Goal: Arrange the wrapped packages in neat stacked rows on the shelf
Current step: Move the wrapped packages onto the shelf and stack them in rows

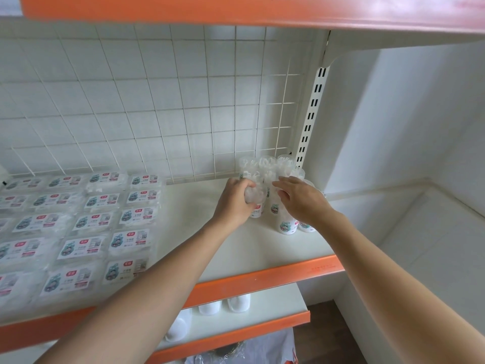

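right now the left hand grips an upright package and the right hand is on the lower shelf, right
Wrong on the right hand: the head view shows it on the same shelf, at the neighbouring packages. The left hand does grip an upright package.

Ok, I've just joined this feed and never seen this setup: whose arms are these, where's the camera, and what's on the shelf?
There is no machine here: a person works with bare hands, and the single picture comes from a camera worn on their head, looking forward and down. The left hand grips a clear wrapped package that stands among other upright packages at the right end of the shelf. The right hand reaches over them with fairly straight fingers, and I see nothing gripped in it. On the left, flat labelled packages lie in rows.
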Demonstrator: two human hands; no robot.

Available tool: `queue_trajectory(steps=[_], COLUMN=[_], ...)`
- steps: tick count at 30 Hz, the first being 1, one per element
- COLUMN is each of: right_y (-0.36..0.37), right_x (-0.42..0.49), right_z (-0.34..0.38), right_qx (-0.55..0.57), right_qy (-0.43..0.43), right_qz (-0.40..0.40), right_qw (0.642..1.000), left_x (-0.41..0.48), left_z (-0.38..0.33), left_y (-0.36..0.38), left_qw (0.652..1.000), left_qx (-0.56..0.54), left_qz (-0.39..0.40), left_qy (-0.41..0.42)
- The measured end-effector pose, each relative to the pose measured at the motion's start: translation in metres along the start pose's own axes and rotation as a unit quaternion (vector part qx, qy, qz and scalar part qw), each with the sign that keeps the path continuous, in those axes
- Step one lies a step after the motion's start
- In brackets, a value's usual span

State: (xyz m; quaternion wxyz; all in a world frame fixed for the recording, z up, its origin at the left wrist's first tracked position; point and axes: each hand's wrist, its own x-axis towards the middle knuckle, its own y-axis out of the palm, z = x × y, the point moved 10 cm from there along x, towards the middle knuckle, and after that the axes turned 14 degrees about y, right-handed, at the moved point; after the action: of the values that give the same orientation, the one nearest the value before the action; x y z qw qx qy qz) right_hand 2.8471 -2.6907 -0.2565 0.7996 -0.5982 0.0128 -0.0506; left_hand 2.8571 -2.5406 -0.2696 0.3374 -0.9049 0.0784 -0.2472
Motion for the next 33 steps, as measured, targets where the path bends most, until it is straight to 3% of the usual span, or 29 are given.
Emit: queue_trajectory(steps=[10,17,33], right_y=[-0.004,-0.002,0.001], right_x=[-0.002,-0.001,0.000], right_z=[0.002,0.000,0.001], right_qx=[0.004,0.008,-0.001], right_qy=[-0.008,-0.008,-0.006], right_qz=[-0.011,-0.008,0.003], right_qw=[1.000,1.000,1.000], left_x=[0.001,0.008,0.002], left_z=[0.000,0.004,-0.010], left_y=[0.005,0.015,0.005], left_qw=[1.000,0.993,0.988], left_qx=[0.024,0.083,0.121], left_qz=[0.003,0.088,0.090], left_qy=[0.010,0.012,0.024])
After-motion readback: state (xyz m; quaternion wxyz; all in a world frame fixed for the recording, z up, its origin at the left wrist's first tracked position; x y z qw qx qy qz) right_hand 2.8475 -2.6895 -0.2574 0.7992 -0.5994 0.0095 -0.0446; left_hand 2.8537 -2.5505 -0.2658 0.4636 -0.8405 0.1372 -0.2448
